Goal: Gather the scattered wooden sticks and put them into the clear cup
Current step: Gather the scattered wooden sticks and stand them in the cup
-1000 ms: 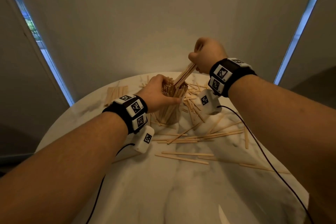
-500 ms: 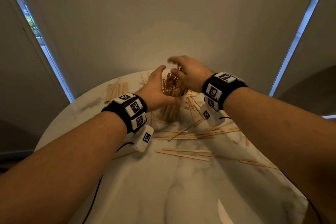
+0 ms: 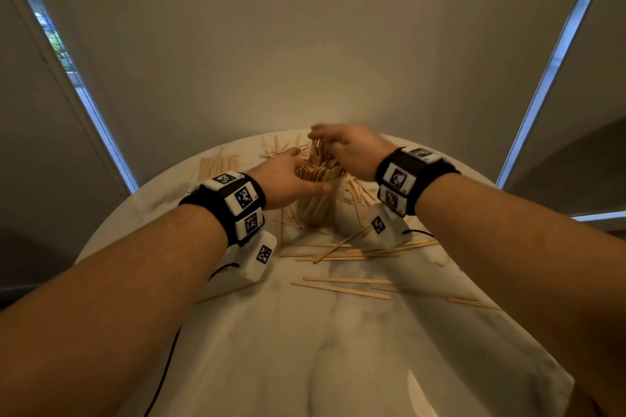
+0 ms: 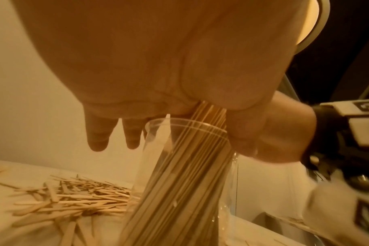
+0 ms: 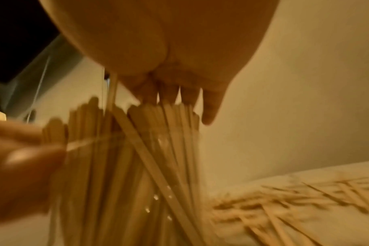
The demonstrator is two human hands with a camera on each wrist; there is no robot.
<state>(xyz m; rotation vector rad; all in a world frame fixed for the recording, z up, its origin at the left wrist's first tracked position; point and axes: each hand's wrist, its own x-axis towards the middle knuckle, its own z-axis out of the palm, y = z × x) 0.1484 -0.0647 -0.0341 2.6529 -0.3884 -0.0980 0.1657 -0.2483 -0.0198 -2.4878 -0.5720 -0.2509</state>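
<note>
My left hand [image 3: 284, 179] wraps the clear cup [image 4: 192, 166], upright mid-desk [image 3: 338, 366], packed with flat, pale wooden sticks [image 5: 120, 174]. My right hand [image 3: 352, 152], fingers [image 5: 209, 108] extended, presses their rounded tips. More sticks [image 3: 342, 288] lie scattered on veined marble.

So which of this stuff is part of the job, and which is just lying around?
Part of the job:
clear cup
sticks standing in it
loose sticks on the table
left hand steadying the cup
right hand on the stick tops

Just there:
marble table
wristbands
cables
</note>
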